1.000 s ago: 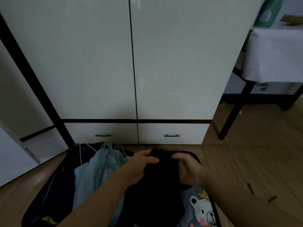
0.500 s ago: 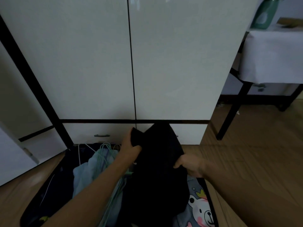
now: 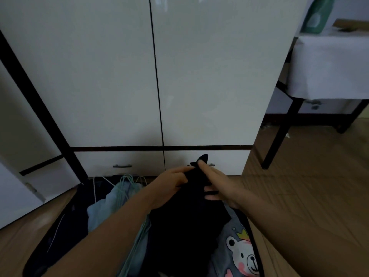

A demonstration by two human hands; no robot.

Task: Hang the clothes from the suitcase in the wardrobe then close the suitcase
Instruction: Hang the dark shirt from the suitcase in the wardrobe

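At the far left the open suitcase (image 3: 50, 236) lies on the wooden floor (image 3: 309, 206) just in front of the wardrobe (image 3: 119, 76), whose two tall doors are shut, as are the two drawers beneath them. Inside the suitcase, toward its left, a light blue garment (image 3: 103, 208) lies bunched, with a cluster of pale green hangers (image 3: 127, 182) resting on top of it, hooks pointing toward the wardrobe. Moving toward the middle, the left hand (image 3: 169, 186) is closed on the upper edge of a black garment (image 3: 185, 232), fingers curled into the cloth. The garment hangs down from both hands and spreads over the middle of the suitcase. The right hand (image 3: 217, 184) grips the same upper edge from the other side, its forefinger stretched out along the fabric and a small peak of cloth poking up above it. To the right of the black garment, a grey piece with a cartoon bear (image 3: 242, 256) lies in the suitcase. Further right stands a table with a white cloth (image 3: 329, 62). The step in hand looks like sorting out the black garment's top edge, probably to find the neck or waist. Next a hanger would need to be picked from the pile and threaded in, and the wardrobe doors opened, since no clothes can be hung while they are shut.
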